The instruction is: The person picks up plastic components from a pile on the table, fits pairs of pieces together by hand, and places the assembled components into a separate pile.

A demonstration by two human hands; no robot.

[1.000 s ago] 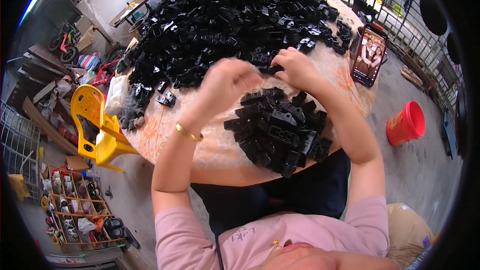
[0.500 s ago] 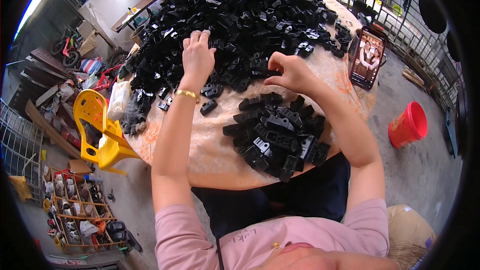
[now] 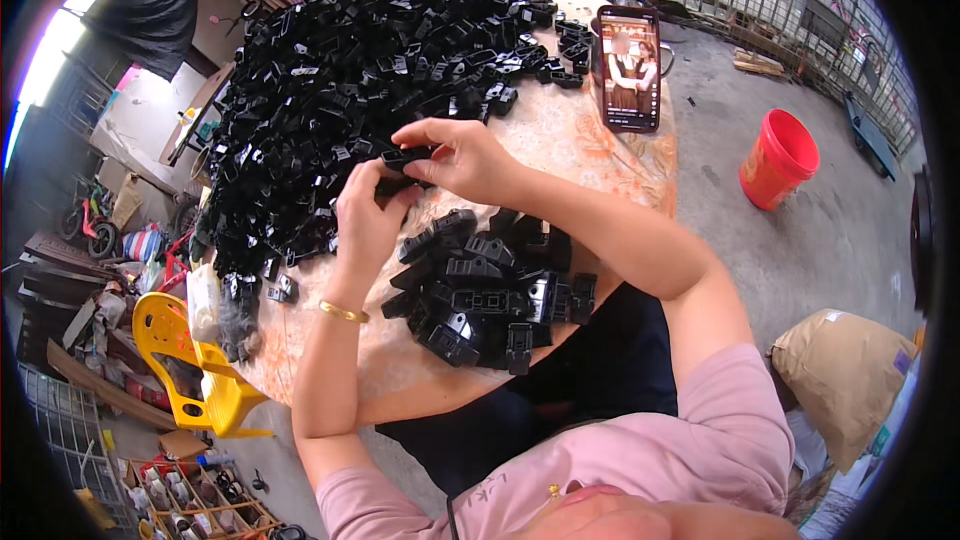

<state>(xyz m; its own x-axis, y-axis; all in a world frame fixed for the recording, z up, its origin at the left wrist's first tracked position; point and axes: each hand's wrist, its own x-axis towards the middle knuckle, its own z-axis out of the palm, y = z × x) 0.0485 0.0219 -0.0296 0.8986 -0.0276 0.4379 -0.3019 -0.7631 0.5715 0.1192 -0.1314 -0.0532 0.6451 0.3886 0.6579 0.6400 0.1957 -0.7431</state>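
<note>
My left hand (image 3: 368,215), with a gold bangle on its wrist, and my right hand (image 3: 465,165) meet over the near edge of a big heap of small black plastic parts (image 3: 330,80). A black plastic part (image 3: 403,156) is pinched between the fingers of my right hand. The fingertips of my left hand close on its near left end, partly hiding it. Closer to me, below both hands, lies a smaller pile of black plastic pieces (image 3: 485,300), which look larger and blockier than those in the heap.
The round table has a patterned orange-cream cloth (image 3: 410,395). A phone (image 3: 630,70) stands upright at its right far side. On the floor are a red bucket (image 3: 780,160) and a brown sack (image 3: 842,375) to the right, a yellow plastic chair (image 3: 195,370) to the left.
Both hands have come together from apart: the left drew back from the heap, the right moved left with a black part. The whole view has turned and shifted.
</note>
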